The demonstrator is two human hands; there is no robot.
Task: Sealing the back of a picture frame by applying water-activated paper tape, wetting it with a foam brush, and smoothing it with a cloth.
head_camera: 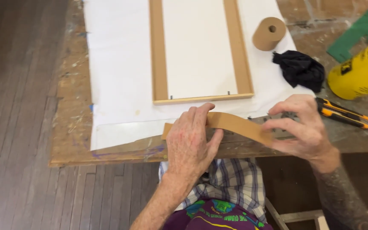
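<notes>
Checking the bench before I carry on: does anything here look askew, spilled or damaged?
Nothing spilled. The brown paper tape roll lies tipped on its side, and a crumpled black cloth sits beside it. The worn wooden table is paint-stained and scuffed.

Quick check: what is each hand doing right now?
Left hand: closed on the brown tape strip, near its left end.
Right hand: pinching the strip's right end.

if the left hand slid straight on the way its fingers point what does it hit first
Probably the near rail of the light wooden frame. The left hand, holding the brown paper strip, points up the white paper sheet toward it; depth is unclear.
</notes>
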